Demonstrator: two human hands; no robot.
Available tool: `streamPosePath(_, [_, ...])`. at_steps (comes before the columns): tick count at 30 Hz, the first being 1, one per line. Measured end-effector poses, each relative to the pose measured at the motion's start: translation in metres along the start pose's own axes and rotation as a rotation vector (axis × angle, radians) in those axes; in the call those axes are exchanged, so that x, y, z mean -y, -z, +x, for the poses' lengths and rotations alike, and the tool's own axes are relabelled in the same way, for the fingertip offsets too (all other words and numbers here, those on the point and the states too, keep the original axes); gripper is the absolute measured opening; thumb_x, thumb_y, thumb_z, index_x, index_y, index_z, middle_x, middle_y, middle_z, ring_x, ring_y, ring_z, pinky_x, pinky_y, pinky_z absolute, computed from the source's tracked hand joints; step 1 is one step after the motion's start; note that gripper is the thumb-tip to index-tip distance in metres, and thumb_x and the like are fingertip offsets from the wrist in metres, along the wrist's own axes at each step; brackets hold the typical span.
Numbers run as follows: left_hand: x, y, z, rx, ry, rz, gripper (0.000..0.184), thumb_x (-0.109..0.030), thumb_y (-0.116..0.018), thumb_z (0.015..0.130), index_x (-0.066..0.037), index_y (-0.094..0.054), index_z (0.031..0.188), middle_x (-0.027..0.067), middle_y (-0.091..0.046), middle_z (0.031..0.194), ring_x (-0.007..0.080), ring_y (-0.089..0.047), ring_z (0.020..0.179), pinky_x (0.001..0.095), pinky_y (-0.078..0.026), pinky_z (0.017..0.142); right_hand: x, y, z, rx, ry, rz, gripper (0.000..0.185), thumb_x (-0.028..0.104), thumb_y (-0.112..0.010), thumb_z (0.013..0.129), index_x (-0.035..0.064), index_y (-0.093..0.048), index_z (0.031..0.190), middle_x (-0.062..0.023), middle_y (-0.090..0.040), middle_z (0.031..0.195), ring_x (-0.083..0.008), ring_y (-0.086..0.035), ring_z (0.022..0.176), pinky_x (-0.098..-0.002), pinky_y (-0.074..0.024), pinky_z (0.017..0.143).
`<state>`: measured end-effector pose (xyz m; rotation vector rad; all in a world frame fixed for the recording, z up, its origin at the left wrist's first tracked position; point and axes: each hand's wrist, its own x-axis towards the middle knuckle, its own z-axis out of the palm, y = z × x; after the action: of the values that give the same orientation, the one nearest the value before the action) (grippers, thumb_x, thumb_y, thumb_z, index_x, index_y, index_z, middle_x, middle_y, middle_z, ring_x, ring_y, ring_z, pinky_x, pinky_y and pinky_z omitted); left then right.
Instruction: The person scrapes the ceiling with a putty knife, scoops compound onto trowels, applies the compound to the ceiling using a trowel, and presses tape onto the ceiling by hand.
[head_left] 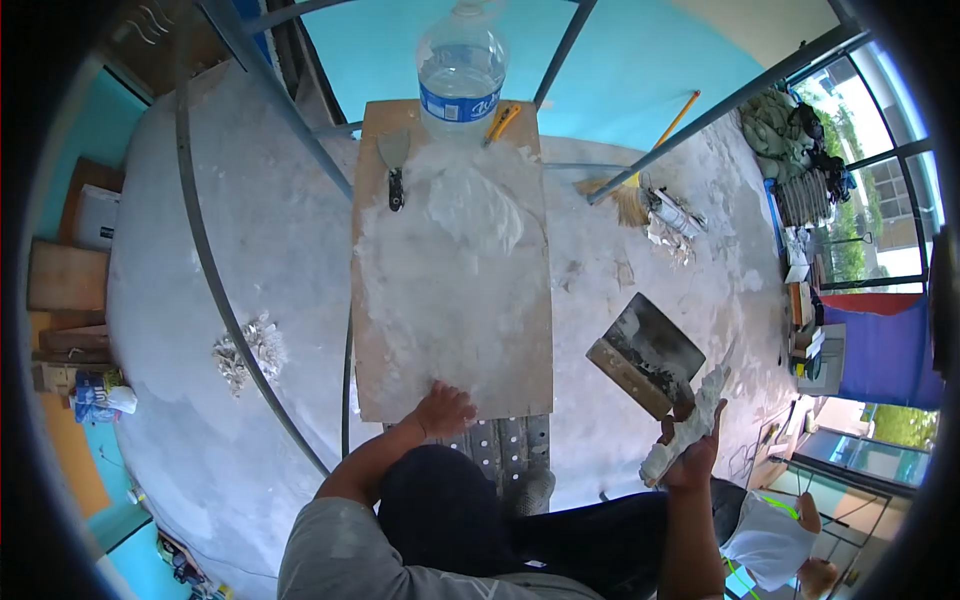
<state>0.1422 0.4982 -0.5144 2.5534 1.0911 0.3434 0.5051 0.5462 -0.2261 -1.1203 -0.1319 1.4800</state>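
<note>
Powder-strewn brown wooden desk (537,330) supporting left grip (444,410), loosely spread, seemingly empty; right grip (698,462) clasping long white-caked tool (690,430) beside grey rectangular metal piece (655,345); steady wrist probably helping control

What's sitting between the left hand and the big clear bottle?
The head view shows white material spread on the board between the left hand and the bottle, heaped nearer the bottle.

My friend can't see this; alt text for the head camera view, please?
A person's right hand holds a whitish object; the left hand is at the near edge of a white-smeared board bearing bottle, scraper and knife.
</note>
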Motion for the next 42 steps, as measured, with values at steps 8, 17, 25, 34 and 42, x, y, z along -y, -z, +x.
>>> streamPosePath(8, [-0.001, 0.004, 0.000, 0.052, 0.011, -0.041, 0.026, -0.041, -0.064, 0.076, -0.020, -0.066, 0.092, 0.0055, -0.056, 0.095, 0.0256, -0.055, 0.091, 0.0465, -0.036, 0.078, -0.003, -0.005, -0.001, 0.000, 0.026, 0.023, 0.050, 0.053, -0.041, 0.095, 0.0110, -0.053, 0.119, -0.0066, -0.064, 0.101, -0.0182, -0.063, 0.067, -0.0303, -0.0555, 0.055])
streamPosePath(17, [0.009, 0.193, 0.043, -0.131, 0.497, -0.070, 0.035, -0.040, -0.067, 0.079, -0.006, -0.066, 0.087, 0.0121, -0.060, 0.086, 0.0316, -0.059, 0.086, 0.0433, -0.045, 0.075, 0.015, -0.024, -0.033, 0.203, -0.047, 0.189, 0.057, 0.054, -0.040, 0.095, 0.0084, -0.050, 0.128, -0.0075, -0.058, 0.120, -0.0214, -0.061, 0.095, -0.0353, -0.0524, 0.081])
streamPosePath(25, [-0.112, 0.367, 0.071, -0.137, 0.695, -0.415, 0.036, -0.034, -0.058, 0.089, 0.000, -0.066, 0.085, 0.0217, -0.063, 0.085, 0.0380, -0.062, 0.080, 0.0430, -0.049, 0.074, 0.115, -0.160, -0.149, 0.047, -0.131, 0.218, 0.062, 0.059, -0.039, 0.093, 0.0114, -0.047, 0.131, -0.0074, -0.058, 0.119, -0.0233, -0.059, 0.099, -0.0418, -0.0508, 0.085])
streamPosePath(34, [-0.296, 0.577, 0.161, -0.041, 0.510, -1.644, 0.061, -0.037, -0.064, 0.088, -0.004, -0.040, 0.134, 0.0102, -0.060, 0.114, 0.0208, -0.062, 0.092, 0.0359, -0.052, 0.078, 0.242, -0.252, -0.269, 0.199, -0.104, 0.159, 0.062, 0.057, -0.034, 0.096, 0.0128, -0.041, 0.138, -0.0082, -0.054, 0.124, -0.0274, -0.053, 0.112, -0.0452, -0.0411, 0.099])
streamPosePath(42, [-0.326, 0.703, 0.222, -0.374, 0.405, -2.147, 0.027, -0.023, -0.053, 0.095, -0.008, -0.049, 0.117, 0.0068, -0.058, 0.105, 0.0233, -0.060, 0.098, 0.0408, -0.049, 0.088, 0.326, -0.331, -0.337, 0.363, -0.137, 0.281, 0.059, 0.055, -0.038, 0.096, 0.0106, -0.044, 0.135, -0.0099, -0.057, 0.122, -0.0267, -0.056, 0.109, -0.0440, -0.0449, 0.095])
